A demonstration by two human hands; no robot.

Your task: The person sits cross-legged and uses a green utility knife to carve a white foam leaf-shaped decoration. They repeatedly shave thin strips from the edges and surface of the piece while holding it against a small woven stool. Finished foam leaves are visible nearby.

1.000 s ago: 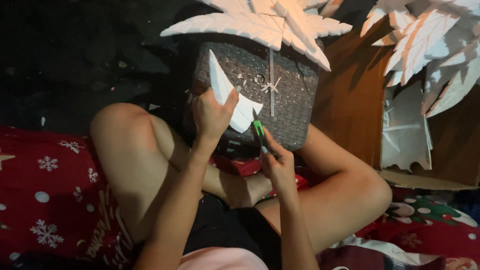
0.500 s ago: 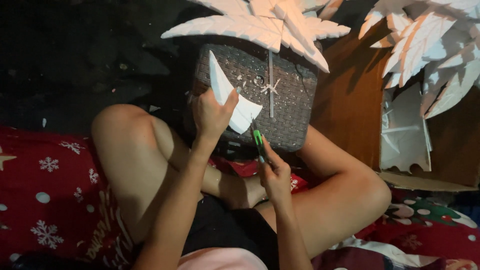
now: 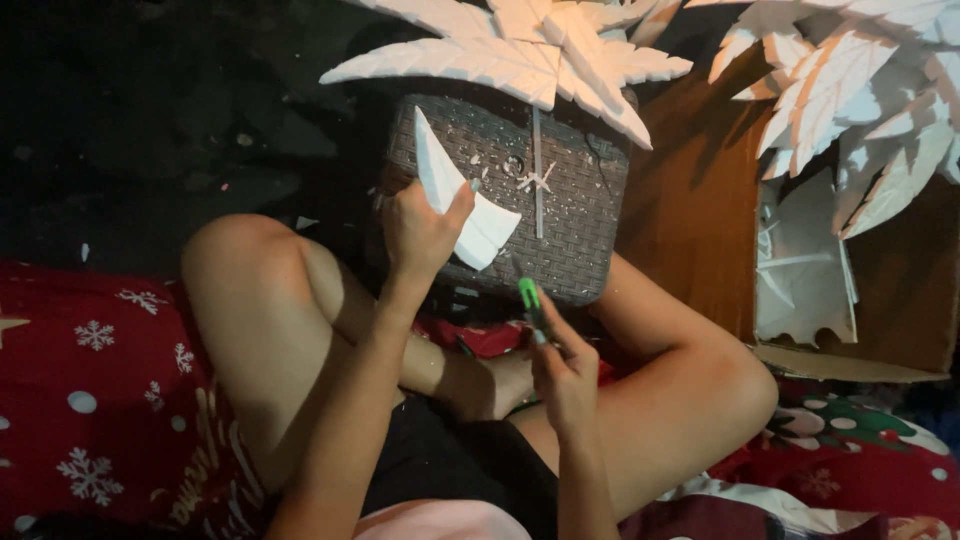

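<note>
In the head view, our left hand point(image 3: 420, 230) had its fingers closed round a white foam piece point(image 3: 455, 200), a curved, pointed shape lifted clear of the woven grey box point(image 3: 560, 215), probably so we could inspect its edge. Our right hand point(image 3: 565, 375) gripped a green-tipped craft knife point(image 3: 530, 300), fingers wrapped tight, blade end raised toward the foam. 2 clusters of white foam leaves point(image 3: 520, 50) lay beyond the box's far edge.

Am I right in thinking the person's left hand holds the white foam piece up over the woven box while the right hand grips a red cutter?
Not quite: the head view shows the cutter in the right hand is green, not red. The left hand does hold the white foam piece over the woven box.
</note>
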